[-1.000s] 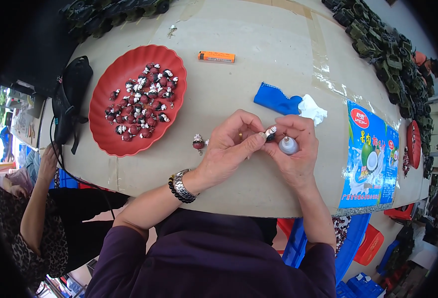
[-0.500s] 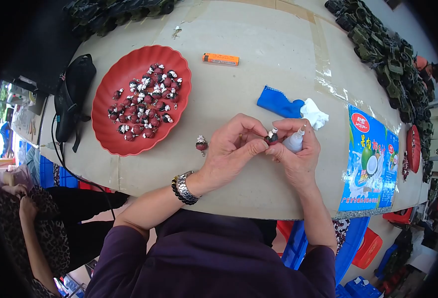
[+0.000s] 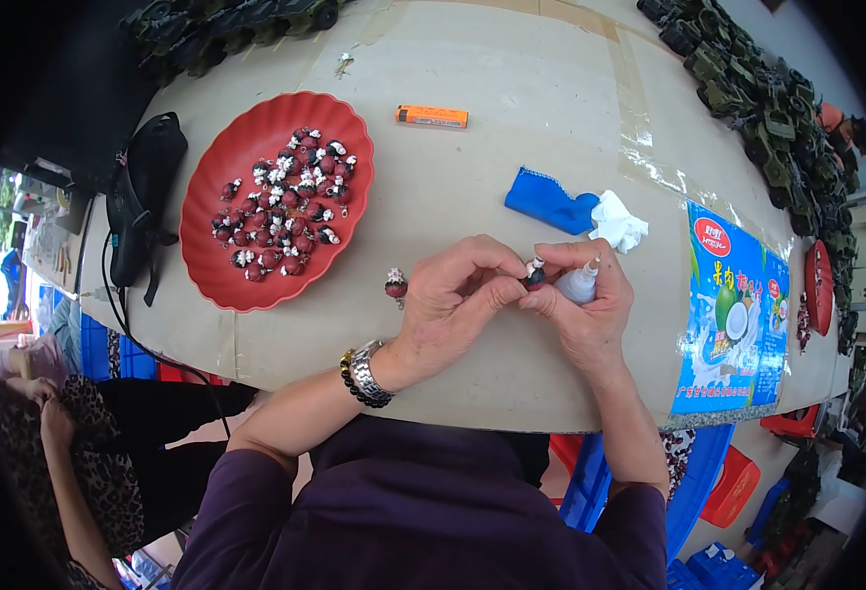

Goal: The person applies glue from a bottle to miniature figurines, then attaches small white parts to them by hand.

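Over the worktop (image 3: 512,177) edge, left hand (image 3: 458,300) pinches a tiny red bead (image 3: 534,276) while right hand (image 3: 590,305) grips a small white tube (image 3: 577,286). Bead's probably light and slippery, so hold its sides.

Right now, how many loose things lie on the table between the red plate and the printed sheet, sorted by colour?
Orange: 1, the orange lighter
Blue: 1, the blue cloth
White: 1, the white tissue
Dark red: 1, the small bead figure
Total: 4
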Tool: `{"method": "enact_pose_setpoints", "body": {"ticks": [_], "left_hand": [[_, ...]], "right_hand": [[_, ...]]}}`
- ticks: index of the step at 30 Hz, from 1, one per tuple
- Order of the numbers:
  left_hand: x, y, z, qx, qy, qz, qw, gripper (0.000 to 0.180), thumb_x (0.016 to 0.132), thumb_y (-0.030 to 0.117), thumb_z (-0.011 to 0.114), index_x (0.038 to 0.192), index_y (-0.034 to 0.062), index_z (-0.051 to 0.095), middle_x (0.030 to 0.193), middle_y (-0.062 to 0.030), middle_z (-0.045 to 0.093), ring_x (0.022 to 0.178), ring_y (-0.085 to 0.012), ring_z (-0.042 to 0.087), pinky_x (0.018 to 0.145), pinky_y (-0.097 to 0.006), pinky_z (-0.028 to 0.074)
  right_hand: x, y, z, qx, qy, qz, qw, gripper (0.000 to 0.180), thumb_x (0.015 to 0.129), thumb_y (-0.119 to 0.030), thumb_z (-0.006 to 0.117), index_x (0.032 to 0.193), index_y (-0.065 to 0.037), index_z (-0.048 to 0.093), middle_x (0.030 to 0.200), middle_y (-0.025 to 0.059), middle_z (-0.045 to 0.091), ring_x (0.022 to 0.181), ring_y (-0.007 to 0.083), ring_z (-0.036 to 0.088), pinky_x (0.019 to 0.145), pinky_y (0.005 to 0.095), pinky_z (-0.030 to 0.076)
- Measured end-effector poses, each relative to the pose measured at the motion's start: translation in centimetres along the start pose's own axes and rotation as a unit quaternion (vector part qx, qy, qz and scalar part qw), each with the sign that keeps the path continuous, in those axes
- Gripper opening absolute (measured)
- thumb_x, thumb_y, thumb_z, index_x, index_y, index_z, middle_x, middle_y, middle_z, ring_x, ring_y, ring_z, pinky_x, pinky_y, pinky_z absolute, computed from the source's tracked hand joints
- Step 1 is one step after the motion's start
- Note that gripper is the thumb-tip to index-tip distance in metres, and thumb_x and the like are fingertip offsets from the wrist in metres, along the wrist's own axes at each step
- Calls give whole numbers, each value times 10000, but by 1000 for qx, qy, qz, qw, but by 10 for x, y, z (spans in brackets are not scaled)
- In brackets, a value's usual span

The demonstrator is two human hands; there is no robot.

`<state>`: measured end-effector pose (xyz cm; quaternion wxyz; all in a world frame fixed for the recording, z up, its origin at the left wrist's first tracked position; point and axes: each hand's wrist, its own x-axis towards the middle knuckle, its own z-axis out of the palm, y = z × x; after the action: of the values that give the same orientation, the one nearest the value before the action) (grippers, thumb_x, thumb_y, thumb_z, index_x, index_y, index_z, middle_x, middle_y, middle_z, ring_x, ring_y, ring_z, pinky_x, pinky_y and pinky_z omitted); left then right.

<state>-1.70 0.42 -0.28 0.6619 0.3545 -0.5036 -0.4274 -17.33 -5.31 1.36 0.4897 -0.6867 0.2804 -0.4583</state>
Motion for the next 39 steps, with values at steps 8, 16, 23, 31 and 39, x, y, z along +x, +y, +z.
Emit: {"method": "enact_pose_setpoints", "body": {"ticks": [8,16,23,31,39], "left_hand": [[0,0,-3,27,-5,22,999,66,877,-39,603,932,-5,592,866,-51,599,757,-82,589,671,-217,487],[0,2,-2,-20,-13,-1,1000,84,882,-54,588,947,-3,573,895,-49,577,782,-83,573,681,-218,480],[-1,2,-1,-35,-15,-6,999,85,883,-54,588,940,2,559,896,-51,575,797,-84,572,695,-217,480],[0,3,-2,-19,-15,19,1000,106,865,-58,610,952,-3,585,901,-60,586,782,-99,585,675,-225,496],[1,5,-2,119,7,107,987,120,805,-65,663,891,11,627,822,-78,608,704,-142,588,589,-240,469]], "right_hand": [[-1,2,2,3,-4,-6,1000,307,720,-16,794,975,-28,622,812,55,691,729,104,645,656,241,510],[-1,5,1,8,-9,-18,1000,312,718,-1,789,982,-27,624,812,62,693,733,112,655,659,245,519],[-1,5,1,16,-4,-27,999,317,715,16,784,985,-22,622,821,72,691,733,122,657,658,248,522],[0,6,2,-11,-9,-113,993,323,699,37,784,983,-12,639,814,87,678,733,149,657,634,257,519],[2,4,0,-67,-13,-173,983,327,691,31,779,988,-9,649,811,94,677,704,184,660,602,262,519]]}}
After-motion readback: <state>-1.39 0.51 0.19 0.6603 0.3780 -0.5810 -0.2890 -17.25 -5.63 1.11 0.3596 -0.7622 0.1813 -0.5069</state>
